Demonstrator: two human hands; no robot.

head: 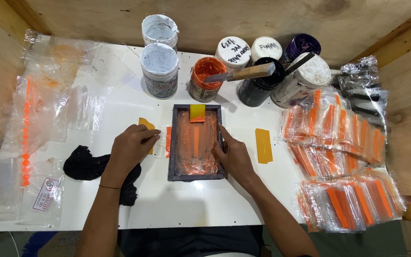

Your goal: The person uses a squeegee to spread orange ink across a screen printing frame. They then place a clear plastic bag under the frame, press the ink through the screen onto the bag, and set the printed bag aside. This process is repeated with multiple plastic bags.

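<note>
i am looking down at a white surface (181,204) boxed in by plywood walls. in the middle lies a small dark-framed printing screen (196,143), its mesh smeared with orange ink, with a small yellow squeegee (197,113) resting at its far end.

my right hand (234,154) lies against the right edge of the frame, fingers curled onto the rim, steadying it rather than lifting it. my left hand (132,150) sits just left of the frame, fingers bent and pinching the edge of a clear bag (161,141) that carries an orange stripe and seems to run under the screen; i cannot tell how far it is tucked in.

the frame looks stiff and light, best gripped by its bare side rails, since the mesh is wet and would smear. the bag is thin, slick and floppy, so i judge it wants a pinch at a corner, away from the fresh print.

a black rag (89,164) lies by my left wrist. at the back stand several ink tubs, one open orange tub (204,78) with a wooden-handled knife (243,74) laid across it. stacks of printed bags (338,157) with orange stripes are piled on the right, and plain clear bags (48,109) lie on the left. a yellow strip of tape (263,145) is stuck right of the frame.
</note>
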